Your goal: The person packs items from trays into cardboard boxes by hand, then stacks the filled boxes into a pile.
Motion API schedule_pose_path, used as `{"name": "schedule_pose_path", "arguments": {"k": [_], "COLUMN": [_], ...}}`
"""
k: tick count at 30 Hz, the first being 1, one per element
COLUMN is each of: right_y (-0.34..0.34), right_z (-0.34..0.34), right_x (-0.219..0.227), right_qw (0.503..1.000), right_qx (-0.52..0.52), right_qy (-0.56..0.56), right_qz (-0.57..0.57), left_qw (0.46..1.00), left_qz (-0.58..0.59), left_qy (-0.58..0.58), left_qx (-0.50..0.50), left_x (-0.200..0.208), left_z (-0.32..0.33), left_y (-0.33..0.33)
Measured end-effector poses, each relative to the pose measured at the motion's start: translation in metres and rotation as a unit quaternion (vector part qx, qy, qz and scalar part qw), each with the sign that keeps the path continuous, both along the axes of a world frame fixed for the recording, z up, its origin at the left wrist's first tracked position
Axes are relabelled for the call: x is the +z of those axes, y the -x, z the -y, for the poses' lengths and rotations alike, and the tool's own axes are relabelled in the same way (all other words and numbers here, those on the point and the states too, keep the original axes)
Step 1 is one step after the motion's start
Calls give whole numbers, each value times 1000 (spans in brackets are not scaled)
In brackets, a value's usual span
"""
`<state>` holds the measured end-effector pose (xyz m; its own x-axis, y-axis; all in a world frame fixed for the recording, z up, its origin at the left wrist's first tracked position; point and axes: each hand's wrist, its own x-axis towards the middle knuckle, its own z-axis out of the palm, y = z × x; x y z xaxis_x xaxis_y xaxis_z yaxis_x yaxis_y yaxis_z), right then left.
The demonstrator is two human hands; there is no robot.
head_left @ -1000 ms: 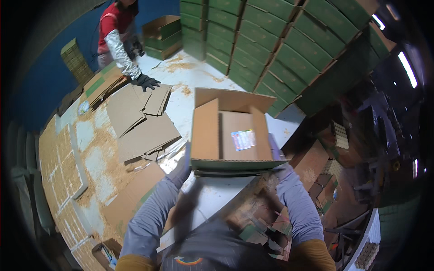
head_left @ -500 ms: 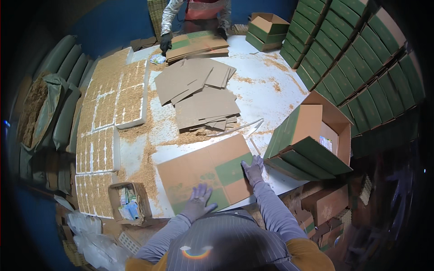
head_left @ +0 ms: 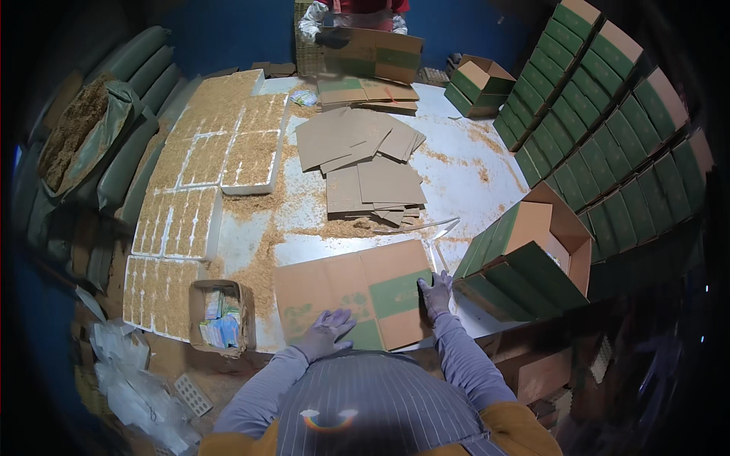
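Mostly tan flattened cardboard box [head_left: 357, 286], green-patched, creased; hands [head_left: 325, 333] spread on its edges.

Along the left of the white bench [head_left: 449, 194], foam trays [head_left: 214, 224] are filled with wood shavings [head_left: 261, 258], which are also scattered across the surface. Farther left, grey-green sacks [head_left: 122, 175] are piled, and shavings are exposed in an open sack [head_left: 72, 144]. Colourful packets [head_left: 222, 330] are held in a small open carton [head_left: 245, 308]. Below, crumpled translucent plastic [head_left: 137, 387] is heaped near a dimpled tray [head_left: 193, 395]. Behind everything, a blue wall [head_left: 228, 38] is seen.
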<state>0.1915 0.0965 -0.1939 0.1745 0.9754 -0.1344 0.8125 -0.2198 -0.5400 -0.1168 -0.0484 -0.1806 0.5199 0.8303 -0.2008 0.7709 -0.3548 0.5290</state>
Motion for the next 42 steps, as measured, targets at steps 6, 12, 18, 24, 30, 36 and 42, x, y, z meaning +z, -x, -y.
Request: {"name": "schedule_pose_path", "arguments": {"k": [6,12,18,24,30,36,42], "right_y": [-23,-32,55,39,61,101,20], "right_z": [1,-18,10,33,-5,16,21], "right_x": [99,123,195,169,242,125,176], "right_qw": [869,931,853,800,741,691,725], "right_qx": [13,115,341,414,577,722,670], "right_qy": [28,-37,-382,-430,-299,12,-148], "right_qz": [-494,-344,101,61,-166,-16,57], "left_qw": [932,910,969,946,965,890,872], "left_qz": [83,-131,96,121,-162,-82,-115], "left_qy": [-209,-306,82,177,-177,-319,-435], "left_qx": [285,245,214,242,104,-314,194], "left_x": [128,202,243,247,266,129,120], "left_z": [-49,-84,-103,-110,-84,-102,-104], "left_y": [32,57,75,91,41,7,31]}}
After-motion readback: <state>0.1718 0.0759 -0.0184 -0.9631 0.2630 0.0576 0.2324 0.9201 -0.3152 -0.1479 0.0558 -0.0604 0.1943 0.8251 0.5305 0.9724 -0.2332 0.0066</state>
